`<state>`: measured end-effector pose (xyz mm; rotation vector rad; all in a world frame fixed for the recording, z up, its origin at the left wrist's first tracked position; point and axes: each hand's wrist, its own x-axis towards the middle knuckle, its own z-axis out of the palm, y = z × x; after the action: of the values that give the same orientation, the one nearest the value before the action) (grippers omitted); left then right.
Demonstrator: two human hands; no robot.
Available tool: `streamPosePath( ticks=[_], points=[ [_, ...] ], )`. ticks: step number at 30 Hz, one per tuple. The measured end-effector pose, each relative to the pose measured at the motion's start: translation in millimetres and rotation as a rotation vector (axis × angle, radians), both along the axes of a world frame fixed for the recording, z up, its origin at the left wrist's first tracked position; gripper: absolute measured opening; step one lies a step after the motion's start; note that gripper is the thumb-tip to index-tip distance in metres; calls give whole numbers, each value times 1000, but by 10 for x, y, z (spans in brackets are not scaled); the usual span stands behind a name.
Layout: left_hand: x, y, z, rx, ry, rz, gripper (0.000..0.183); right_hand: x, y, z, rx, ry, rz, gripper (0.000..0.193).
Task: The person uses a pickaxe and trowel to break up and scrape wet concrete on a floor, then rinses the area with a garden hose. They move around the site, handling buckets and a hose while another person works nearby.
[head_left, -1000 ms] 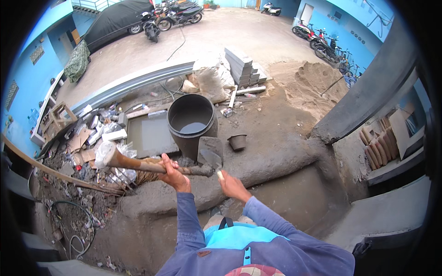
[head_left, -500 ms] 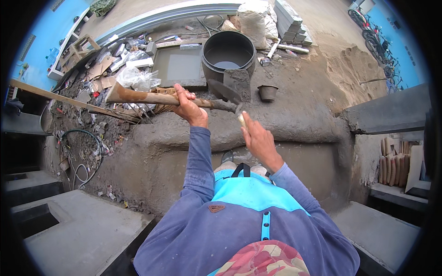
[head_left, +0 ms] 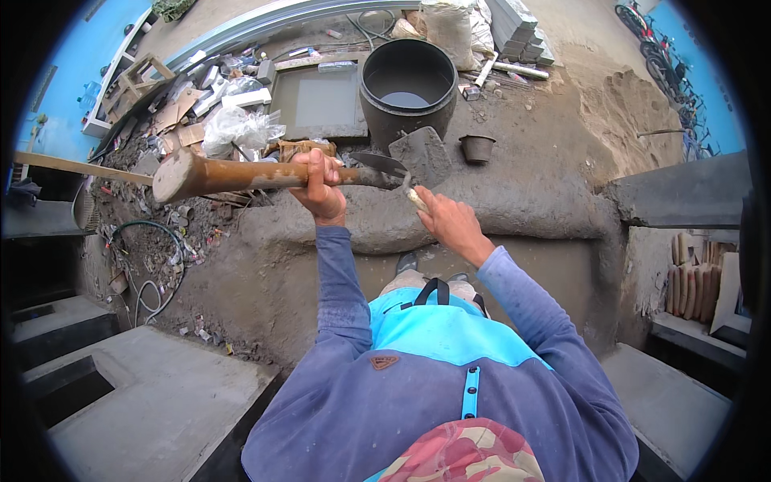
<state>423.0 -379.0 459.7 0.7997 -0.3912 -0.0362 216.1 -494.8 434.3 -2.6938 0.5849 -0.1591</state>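
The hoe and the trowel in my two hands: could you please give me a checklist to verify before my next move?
1. Left hand closed around the wooden handle of the hoe: ok.
2. Right hand gripping the pale handle of the trowel: ok.
3. Hoe blade clean: not ok, grey muddy material coats it.
4. Small dark bucket upright and apart from the hoe blade: ok.
5. Hoe blade clear of the black barrel: cannot tell, they overlap in this view.
6. Firm footing under the shoes: cannot tell, they are mostly hidden.
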Motion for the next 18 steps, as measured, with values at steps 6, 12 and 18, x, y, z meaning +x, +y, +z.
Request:
streamPosePath(
  ticks=[6,12,18],
  points=[
    [183,95,102,83,-285,-227,25,358,-186,99,-120,81,124,34],
    [232,116,151,18,-323,-207,16,657,-217,172,-105,173,146,29],
    [132,105,148,-16,-81,81,17,290,-350,178,25,-5,-113,26]
  ],
)
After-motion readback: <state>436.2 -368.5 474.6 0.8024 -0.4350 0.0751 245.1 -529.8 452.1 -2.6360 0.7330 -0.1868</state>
